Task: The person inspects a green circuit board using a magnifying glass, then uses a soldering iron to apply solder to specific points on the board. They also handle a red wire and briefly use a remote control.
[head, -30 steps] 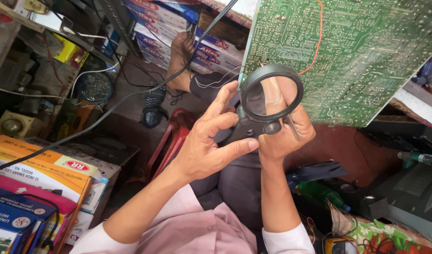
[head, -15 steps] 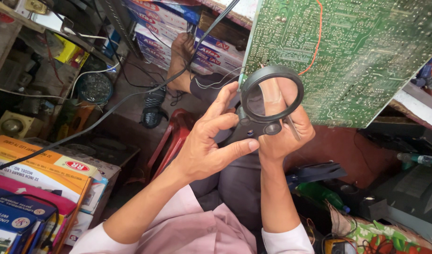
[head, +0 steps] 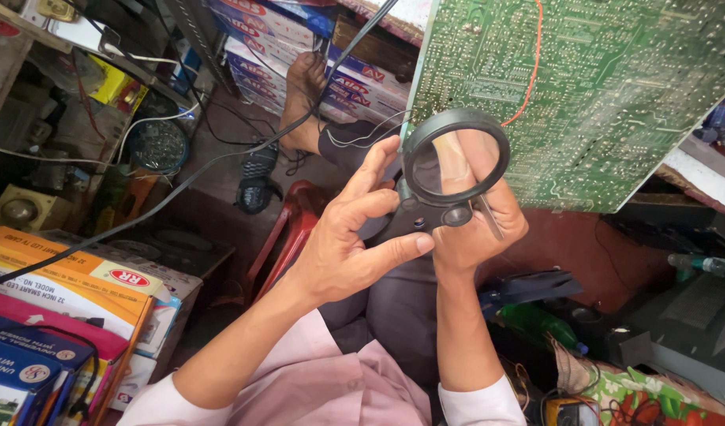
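Two hands: both on black magnifier (head: 455,167)
Left hand (head: 348,251): thumb and fingers pinching handle
Right hand (head: 474,229): clenched under lens, behind it
Magnifier: raised against green circuit board (head: 607,87), lower-left edge
Progress: lens positioned; apparently inspection underway, board work remaining

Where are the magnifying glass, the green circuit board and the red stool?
magnifying glass (head: 455,118), head view, on the black ring's top edge.
green circuit board (head: 607,95), head view, on its bare soldered face.
red stool (head: 293,225), head view, on its seat edge.
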